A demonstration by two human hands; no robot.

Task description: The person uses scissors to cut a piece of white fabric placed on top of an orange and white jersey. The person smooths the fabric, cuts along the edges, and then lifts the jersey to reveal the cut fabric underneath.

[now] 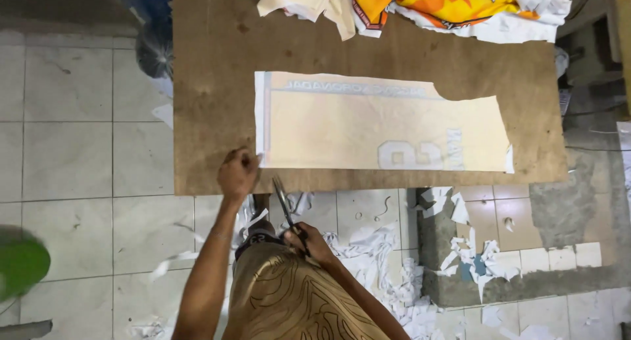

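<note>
Looking down from the head camera, a brown board worktop (217, 84) sits over a pale tiled floor (72, 149), with a long cream paper sheet (368, 126) lying flat near its front edge and bare board to the left. The left hand (238, 172) pinches the sheet's near-left corner, while the right hand (314, 243) grips scissors (284, 205) just off the front edge, blades pointing at the sheet. Bright fabric (447, 3) crowds the far edge, and white paper scraps (381, 248) litter the floor below.
</note>
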